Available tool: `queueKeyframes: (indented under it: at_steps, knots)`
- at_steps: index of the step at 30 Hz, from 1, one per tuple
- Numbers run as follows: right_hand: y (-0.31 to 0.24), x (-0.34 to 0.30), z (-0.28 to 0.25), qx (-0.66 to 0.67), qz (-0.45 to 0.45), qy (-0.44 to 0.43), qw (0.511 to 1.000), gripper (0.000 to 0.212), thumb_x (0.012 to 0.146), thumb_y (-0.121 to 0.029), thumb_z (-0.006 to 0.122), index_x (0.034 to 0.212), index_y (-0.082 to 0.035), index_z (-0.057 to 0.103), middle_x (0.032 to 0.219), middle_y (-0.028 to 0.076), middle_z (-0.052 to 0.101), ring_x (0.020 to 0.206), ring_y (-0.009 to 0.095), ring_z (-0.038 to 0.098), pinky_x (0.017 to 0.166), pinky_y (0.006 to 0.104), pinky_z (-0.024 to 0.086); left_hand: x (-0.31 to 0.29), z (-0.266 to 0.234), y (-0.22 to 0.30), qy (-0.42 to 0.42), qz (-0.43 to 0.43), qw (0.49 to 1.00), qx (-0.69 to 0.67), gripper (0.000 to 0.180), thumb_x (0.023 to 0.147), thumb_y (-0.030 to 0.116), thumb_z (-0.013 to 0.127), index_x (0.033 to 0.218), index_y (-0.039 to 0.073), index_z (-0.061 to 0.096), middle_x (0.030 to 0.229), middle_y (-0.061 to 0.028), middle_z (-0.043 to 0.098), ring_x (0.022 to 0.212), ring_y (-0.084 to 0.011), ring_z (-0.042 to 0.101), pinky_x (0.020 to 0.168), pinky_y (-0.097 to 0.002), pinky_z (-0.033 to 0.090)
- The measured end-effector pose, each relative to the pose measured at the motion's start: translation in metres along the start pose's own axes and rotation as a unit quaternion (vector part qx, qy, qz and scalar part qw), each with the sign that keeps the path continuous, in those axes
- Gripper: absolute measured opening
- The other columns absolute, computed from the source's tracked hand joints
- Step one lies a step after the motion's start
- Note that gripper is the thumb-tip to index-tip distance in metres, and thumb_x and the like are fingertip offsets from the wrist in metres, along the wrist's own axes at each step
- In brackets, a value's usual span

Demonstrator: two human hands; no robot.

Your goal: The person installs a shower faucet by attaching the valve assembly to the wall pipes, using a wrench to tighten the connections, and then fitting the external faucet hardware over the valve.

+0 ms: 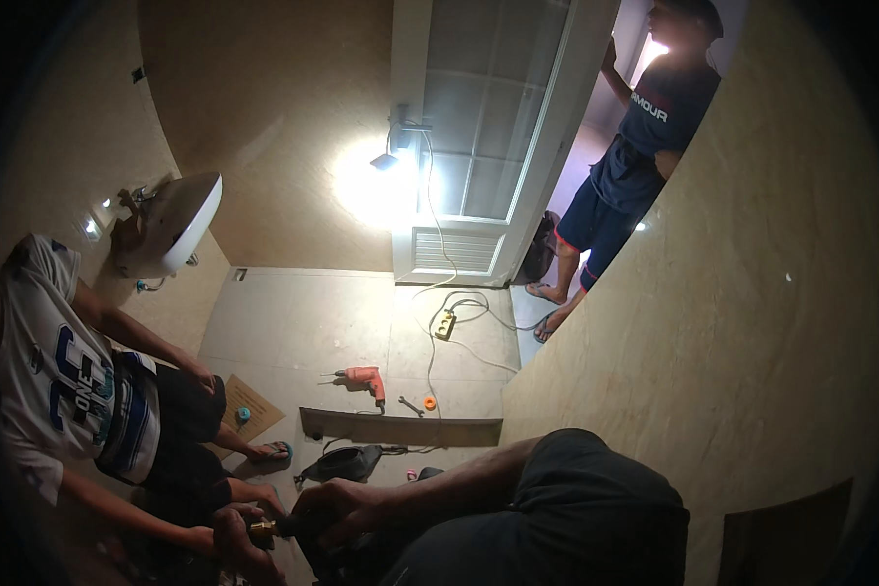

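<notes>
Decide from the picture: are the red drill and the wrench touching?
Apart. The head view shows a strip of floor between the red drill and the wrench lying to its right.

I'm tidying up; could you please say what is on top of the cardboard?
A round teal object lies on the cardboard; a co-worker's leg covers part, so anything there is hidden.
</notes>
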State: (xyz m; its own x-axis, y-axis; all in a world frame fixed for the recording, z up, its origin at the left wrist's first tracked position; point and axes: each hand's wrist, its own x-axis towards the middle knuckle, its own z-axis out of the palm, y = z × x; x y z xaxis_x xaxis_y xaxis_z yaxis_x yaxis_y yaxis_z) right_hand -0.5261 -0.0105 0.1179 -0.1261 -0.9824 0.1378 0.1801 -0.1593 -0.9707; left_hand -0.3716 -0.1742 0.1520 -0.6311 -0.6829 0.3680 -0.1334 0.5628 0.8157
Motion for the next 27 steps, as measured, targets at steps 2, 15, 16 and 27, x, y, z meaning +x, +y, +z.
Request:
queueKeyframes:
  at_steps: [2,15,16,27]
  knots:
    - [-0.002,-0.005,-0.001,0.006,0.022,0.001,1.000,0.060,0.076,-0.019,0.080,0.126,0.004,0.058,0.102,0.010,0.067,0.091,0.015,0.065,0.075,0.0304,0.053,-0.003,0.010,0.014,-0.009,-0.088,0.995,-0.054,0.037,0.105,0.027,0.035,0.085,0.003,0.056,0.081,-0.0093,0.058,0.078,-0.0208,0.057,0.076,-0.0338,0.045]
    - [-0.024,0.006,0.019,0.047,0.146,0.086,0.984,0.061,0.075,-0.006,0.077,0.132,0.002,0.056,0.109,0.009,0.064,0.100,0.016,0.063,0.083,0.0309,0.055,-0.001,-0.010,-0.016,-0.101,-0.110,0.932,-0.330,0.036,0.099,0.017,0.056,0.128,-0.004,0.060,0.121,-0.0144,0.066,0.109,-0.0221,0.066,0.100,-0.0373,0.048]
    - [-0.024,0.009,0.025,0.038,0.136,0.089,0.986,0.060,0.076,-0.011,0.078,0.130,0.002,0.057,0.107,0.009,0.064,0.097,0.016,0.064,0.082,0.0304,0.055,-0.003,-0.014,-0.013,-0.101,-0.137,0.896,-0.410,0.037,0.097,0.015,0.058,0.129,-0.005,0.060,0.120,-0.0152,0.066,0.109,-0.0231,0.066,0.101,-0.0388,0.049]
    - [-0.018,0.008,0.032,0.047,0.181,0.055,0.981,0.068,0.075,-0.026,0.079,0.132,0.002,0.055,0.104,0.009,0.064,0.092,0.016,0.065,0.080,0.0307,0.055,-0.026,-0.019,-0.016,-0.079,-0.116,0.826,-0.545,0.051,0.085,0.001,0.062,0.135,-0.004,0.056,0.131,-0.0155,0.062,0.129,-0.0278,0.057,0.113,-0.0425,0.042]
